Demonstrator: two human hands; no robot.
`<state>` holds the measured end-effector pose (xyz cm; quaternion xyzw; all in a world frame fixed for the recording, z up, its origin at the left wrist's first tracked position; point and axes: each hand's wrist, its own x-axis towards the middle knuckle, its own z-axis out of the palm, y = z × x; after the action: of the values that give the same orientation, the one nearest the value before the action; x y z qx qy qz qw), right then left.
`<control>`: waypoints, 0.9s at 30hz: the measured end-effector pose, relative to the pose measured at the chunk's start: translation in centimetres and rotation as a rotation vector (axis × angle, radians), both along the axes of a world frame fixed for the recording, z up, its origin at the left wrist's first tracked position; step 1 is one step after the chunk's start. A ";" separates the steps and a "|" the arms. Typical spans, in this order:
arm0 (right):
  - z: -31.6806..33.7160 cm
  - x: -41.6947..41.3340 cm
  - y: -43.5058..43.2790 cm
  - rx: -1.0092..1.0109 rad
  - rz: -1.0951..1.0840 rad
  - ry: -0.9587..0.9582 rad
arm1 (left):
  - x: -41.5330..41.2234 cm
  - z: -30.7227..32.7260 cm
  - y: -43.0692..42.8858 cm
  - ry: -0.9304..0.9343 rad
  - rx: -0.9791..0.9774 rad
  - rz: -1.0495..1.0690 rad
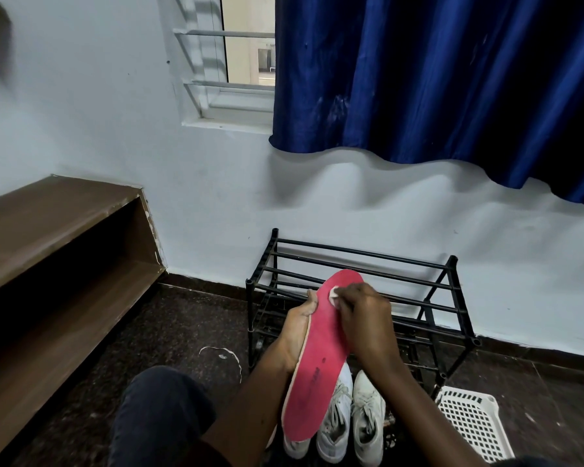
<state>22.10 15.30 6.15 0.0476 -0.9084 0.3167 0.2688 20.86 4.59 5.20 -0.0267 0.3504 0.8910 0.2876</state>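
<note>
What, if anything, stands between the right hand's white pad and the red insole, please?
Nothing visible does. The right hand pinches the white pad against the red insole near its toe end, while the left hand grips the insole's left edge, clear of that spot.

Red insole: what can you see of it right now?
The red insole is a long, flat foam-looking piece with a pale underside edge and dark smudges near the heel. It is held up tilted, toe end away, above the white sneakers. The left hand holds its left edge from behind; the right hand presses a small white pad on its toe half.
</note>
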 end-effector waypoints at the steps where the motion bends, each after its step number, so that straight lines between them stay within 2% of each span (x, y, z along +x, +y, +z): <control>1: -0.3 1.0 -0.6 -0.004 0.035 -0.027 | -0.3 -0.1 0.0 -0.029 -0.001 0.030; 3: -0.9 2.9 -1.6 -0.005 0.079 -0.050 | -0.9 -0.5 -0.1 -0.095 0.019 0.053; 6: -1.4 3.8 -1.8 -0.004 0.098 -0.051 | -1.0 -0.7 0.1 -0.101 -0.049 0.106; 10: -0.7 1.6 -0.6 0.074 -0.022 -0.028 | -0.5 -0.7 0.5 -0.109 -0.047 0.030; 16: 1.7 -0.9 0.3 -0.035 -0.184 -0.027 | 0.0 -0.3 0.6 -0.133 -0.082 0.075; 22: 0.4 2.6 -1.1 -0.039 -0.091 -0.188 | -0.4 -0.4 0.4 -0.104 -0.166 0.111; 27: -0.4 3.6 -1.4 -0.060 -0.080 -0.170 | -0.2 0.0 0.9 -0.126 -0.180 0.142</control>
<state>25.73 13.88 5.79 -0.0237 -0.9192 0.3358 0.2043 20.63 5.45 5.19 -0.1330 0.4076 0.8705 0.2418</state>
